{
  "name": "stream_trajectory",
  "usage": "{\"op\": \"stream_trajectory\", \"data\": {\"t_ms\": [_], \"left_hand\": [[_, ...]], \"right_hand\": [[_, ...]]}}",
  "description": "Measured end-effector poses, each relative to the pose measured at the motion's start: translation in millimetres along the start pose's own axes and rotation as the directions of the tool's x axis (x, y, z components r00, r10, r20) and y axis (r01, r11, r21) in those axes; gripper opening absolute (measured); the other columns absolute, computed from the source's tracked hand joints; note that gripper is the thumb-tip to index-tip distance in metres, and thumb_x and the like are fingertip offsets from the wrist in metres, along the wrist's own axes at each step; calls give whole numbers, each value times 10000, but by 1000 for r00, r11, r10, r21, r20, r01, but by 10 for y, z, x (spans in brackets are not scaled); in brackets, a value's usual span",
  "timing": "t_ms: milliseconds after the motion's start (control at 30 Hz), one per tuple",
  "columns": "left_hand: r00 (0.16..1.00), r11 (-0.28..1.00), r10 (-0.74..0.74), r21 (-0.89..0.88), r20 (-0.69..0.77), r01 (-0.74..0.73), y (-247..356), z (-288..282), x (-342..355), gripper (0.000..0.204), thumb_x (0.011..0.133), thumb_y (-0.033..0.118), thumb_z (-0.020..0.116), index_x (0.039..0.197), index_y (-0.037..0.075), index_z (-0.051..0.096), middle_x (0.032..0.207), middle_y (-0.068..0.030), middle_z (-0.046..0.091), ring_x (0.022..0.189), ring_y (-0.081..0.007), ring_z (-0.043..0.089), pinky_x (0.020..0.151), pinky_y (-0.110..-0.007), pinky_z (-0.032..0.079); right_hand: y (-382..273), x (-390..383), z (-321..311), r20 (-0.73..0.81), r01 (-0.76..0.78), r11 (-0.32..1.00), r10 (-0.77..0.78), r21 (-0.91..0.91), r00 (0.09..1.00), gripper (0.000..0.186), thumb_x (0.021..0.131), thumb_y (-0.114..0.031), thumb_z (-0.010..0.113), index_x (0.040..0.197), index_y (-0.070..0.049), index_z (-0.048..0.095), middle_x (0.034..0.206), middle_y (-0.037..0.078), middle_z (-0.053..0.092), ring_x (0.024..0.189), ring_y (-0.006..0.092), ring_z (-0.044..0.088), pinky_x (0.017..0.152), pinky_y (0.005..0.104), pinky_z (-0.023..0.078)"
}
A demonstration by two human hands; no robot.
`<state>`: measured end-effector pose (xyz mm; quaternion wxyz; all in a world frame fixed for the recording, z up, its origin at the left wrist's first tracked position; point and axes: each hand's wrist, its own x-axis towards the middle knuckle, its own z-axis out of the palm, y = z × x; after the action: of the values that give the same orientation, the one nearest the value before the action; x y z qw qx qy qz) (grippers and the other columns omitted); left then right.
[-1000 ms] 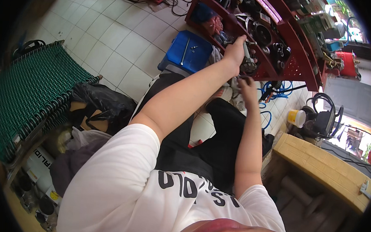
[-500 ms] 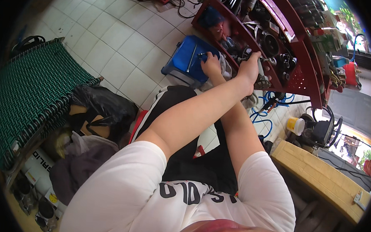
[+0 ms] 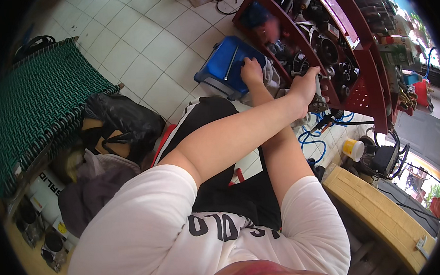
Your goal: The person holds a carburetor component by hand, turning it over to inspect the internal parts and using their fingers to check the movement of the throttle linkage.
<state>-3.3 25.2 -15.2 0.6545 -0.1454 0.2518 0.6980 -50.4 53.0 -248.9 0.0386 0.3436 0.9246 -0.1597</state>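
My left hand (image 3: 304, 89) is closed around a metal cylindrical part (image 3: 319, 102) at the front of the red tool cart (image 3: 362, 85); part of that piece is hidden by the hand. My right forearm crosses beneath the left one, and my right hand (image 3: 252, 70) is over the blue plastic box (image 3: 217, 61), fingers curled at its right side; whatever they hold is too small or hidden to name. A long silver rod (image 3: 232, 63) lies on the box, and a pale rag (image 3: 272, 78) is beside it.
Green woven cot (image 3: 42, 108) and black bag (image 3: 129, 120) at left. At right are blue hose (image 3: 314, 150), a white-and-yellow bucket (image 3: 352, 149), a black machine (image 3: 383, 156) and a long tan bench-like board (image 3: 375, 210). Cables (image 3: 219, 3) lie on the tiled floor behind.
My right hand has swung leftward and up, under my left arm, onto the blue box. My left hand, still gripping the metal part, has moved rightward and a little down.
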Motion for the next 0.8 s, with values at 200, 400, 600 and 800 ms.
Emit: {"op": "stream_trajectory", "data": {"t_ms": [200,400,600,800], "left_hand": [[1000,999,4,43,-19,-3,-35,-23,12,398,1002,492,564,1078,121,686,891,-82,715,682,-280,713,615,-406,568],[999,995,44,85,21,-46,8,-19,-28,387,1008,497,547,1068,149,705,879,-48,729,686,-250,719,623,-372,582],[999,995,-1,95,38,-2,5,26,-11,383,1015,506,543,1113,161,678,900,-41,740,692,-228,721,634,-373,585],[1000,992,-16,128,-6,17,7,35,-44,403,1019,516,530,1112,153,679,933,-37,744,714,-218,720,650,-371,586]], "right_hand": [[131,24,112,-38,14,999,-13,28,999,239,897,-86,659,1133,-53,682,1170,240,624,1138,447,640,957,535,552],[62,67,76,-3,-30,999,30,19,1000,303,799,-38,746,1089,-47,660,1140,255,630,1100,468,653,941,537,559],[64,43,-76,18,-81,996,80,30,997,268,864,5,664,1126,-41,631,1179,249,625,1132,460,644,948,537,571],[-18,-36,-147,10,-90,994,90,65,996,361,834,-11,715,1185,-50,640,1199,232,631,1172,448,622,977,519,561]]}}
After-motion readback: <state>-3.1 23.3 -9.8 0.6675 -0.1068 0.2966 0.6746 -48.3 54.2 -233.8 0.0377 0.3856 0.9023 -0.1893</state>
